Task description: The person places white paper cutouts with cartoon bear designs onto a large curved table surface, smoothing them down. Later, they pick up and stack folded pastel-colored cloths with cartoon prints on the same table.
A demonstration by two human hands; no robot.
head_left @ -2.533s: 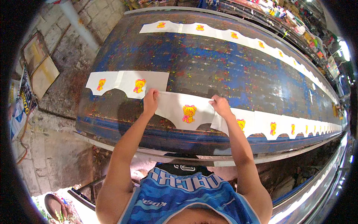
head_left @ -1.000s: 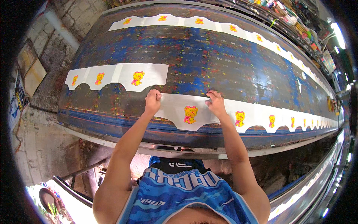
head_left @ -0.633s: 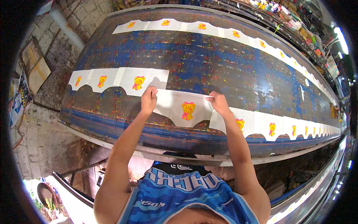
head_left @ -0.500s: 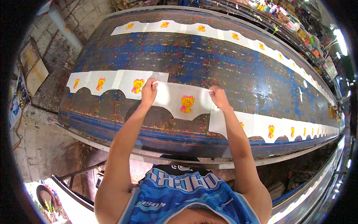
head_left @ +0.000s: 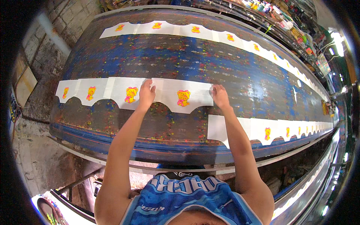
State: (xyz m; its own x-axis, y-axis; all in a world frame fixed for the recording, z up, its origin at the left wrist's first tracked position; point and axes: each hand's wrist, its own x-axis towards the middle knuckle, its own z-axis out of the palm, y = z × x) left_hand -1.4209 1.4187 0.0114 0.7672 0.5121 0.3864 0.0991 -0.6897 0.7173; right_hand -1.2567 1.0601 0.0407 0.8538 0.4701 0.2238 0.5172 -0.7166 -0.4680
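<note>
A white cut fabric piece with a yellow and pink bear print lies nearly flat on the long dark table. Its left edge overlaps the neighbouring printed piece. My left hand rests where the two pieces meet, fingers pointing away and thumb apart from them. At the far right corner of the same piece, my right hand has its thumb and fingers close together on the edge. Its fingertips are partly hidden, but the corner appears pinched.
Along the near right edge runs a row of similar printed pieces, partly behind my right forearm. Another row lines the far side. Shelves with bottles and clutter stand beyond the table. A metal rail borders the near edge.
The fabric piece has come down from a raised, tilted position onto the table, in line with the left row. My left hand's grip has loosened. The view has shifted slightly.
</note>
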